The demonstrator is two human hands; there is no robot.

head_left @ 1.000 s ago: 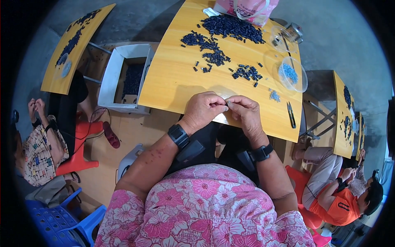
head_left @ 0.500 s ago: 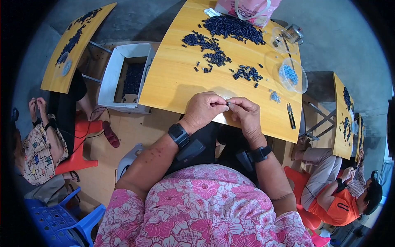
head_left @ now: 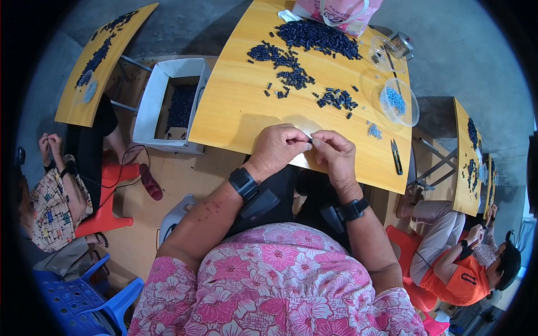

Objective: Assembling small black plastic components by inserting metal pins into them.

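Over the near edge of the wooden table (head_left: 224, 112), my left hand (head_left: 279, 148) pinches a small black cylindrical piece (head_left: 310, 140) between thumb and forefinger. My right hand (head_left: 337, 154) meets it fingertip to fingertip, thumb and forefinger closed at the same piece. Whether the right fingers also hold a second tiny part is too small to tell. Just beyond the hands lies a loose group of similar black pieces (head_left: 337, 99). To their right are a few tiny pale blue parts (head_left: 375, 131) and black thread snips (head_left: 397, 157).
A large heap of black pieces (head_left: 319, 40) lies at the back, below a pink bag (head_left: 342, 14). A clear tub (head_left: 412, 112) of blue parts stands at the right edge, near a metal cup (head_left: 402, 45). A white box (head_left: 147, 112) sits left; people work at both sides.
My fingertips have shifted very slightly around the small black piece, the right hand moving a touch to the right. The things on the table have stayed put.
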